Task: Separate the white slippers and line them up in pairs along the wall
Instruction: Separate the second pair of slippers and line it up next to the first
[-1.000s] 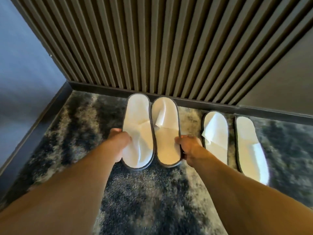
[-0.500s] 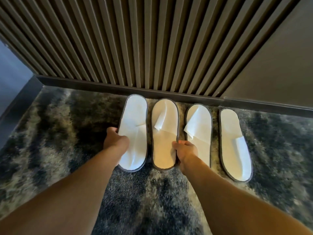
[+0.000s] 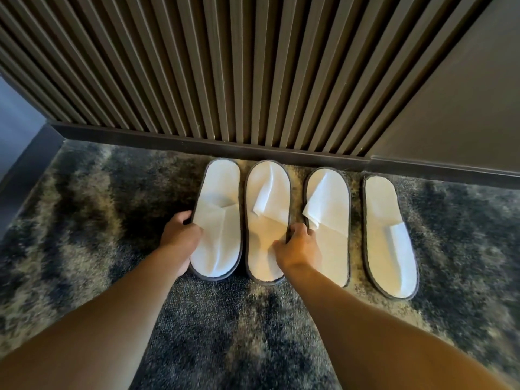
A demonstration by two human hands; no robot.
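Note:
Several white slippers with dark trim lie side by side on the carpet, their tips toward the wall. My left hand (image 3: 180, 237) grips the left edge of the leftmost slipper (image 3: 218, 220). My right hand (image 3: 299, 247) holds the right edge of the second slipper (image 3: 266, 198), its fingers in the gap to the third slipper (image 3: 329, 209). The fourth slipper (image 3: 389, 240) lies apart at the right, slightly angled. The left two slippers lie close together.
A ribbed dark slatted wall (image 3: 225, 66) with a dark baseboard (image 3: 197, 143) runs behind the slippers. A smooth dark panel (image 3: 464, 108) is at the right. Mottled grey-blue carpet (image 3: 225, 333) covers the floor; a side wall (image 3: 14, 122) stands at the left.
The left pair has slid to the right with both hands on it, closing the gap to the right pair. The view has shifted with them.

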